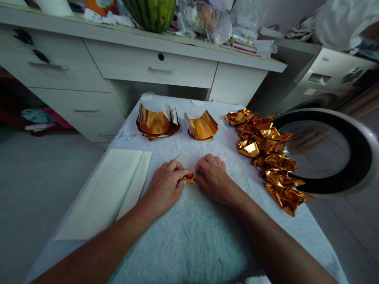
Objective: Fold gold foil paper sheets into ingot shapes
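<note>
Close together at the middle of the cloth-covered table [189,228], both hands work on one sheet of gold foil paper [190,180]. Its pale back faces up on the far side, and a gold edge shows between the fingers. My left hand [168,179] pinches the left part of that near edge. Curled over the right part is my right hand [214,177], thumb and fingers closed on the sheet. Beyond them stand two stacks of curved gold foil sheets, a larger stack [155,123] and a smaller one [203,126]. Folded gold foil pieces [266,144] lie heaped to the right.
Large pale paper sheets [100,189] lie at the table's left. Behind is a white drawer desk [124,59] bearing a watermelon [152,14] and a glass bowl [201,17]. At right, the open round door [361,157] of a washing machine [328,75] stands beside the table edge.
</note>
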Tool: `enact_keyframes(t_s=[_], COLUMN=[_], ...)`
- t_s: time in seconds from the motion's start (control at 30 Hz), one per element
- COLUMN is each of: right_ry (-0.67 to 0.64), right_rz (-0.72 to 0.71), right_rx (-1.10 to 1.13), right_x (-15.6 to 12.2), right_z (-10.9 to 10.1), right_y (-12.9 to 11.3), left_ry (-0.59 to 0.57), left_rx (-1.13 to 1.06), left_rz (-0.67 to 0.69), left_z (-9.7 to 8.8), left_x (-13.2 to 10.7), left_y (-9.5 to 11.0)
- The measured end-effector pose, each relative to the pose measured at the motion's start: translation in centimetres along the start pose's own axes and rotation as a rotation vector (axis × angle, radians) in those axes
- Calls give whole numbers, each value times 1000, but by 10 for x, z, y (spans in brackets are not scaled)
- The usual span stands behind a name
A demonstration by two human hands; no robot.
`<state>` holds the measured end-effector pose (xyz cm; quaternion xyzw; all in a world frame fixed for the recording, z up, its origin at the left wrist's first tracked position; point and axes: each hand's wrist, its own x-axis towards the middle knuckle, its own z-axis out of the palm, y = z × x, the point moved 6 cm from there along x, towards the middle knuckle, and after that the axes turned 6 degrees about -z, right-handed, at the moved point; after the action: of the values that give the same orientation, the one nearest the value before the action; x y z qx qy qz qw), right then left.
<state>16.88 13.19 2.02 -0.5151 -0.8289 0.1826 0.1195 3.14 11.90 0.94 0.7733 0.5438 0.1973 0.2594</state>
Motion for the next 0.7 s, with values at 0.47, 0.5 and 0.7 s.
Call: enact_keyframes(t_s=[0.47, 0.5, 0.7], right_ry=[100, 99, 78], right_rz=[-32, -27, -8], right_rx=[-110, -107, -30], right_x=[-2, -2, -3], right_z=[7, 7, 4], right_y=[-10, -9, -2], left_ry=[-36, -35, -43], left_rx=[6, 6, 6], left_rz=[-4, -6, -12], left_z=[0, -1, -2], left_x=[2, 2, 2], left_y=[-2, -2, -1])
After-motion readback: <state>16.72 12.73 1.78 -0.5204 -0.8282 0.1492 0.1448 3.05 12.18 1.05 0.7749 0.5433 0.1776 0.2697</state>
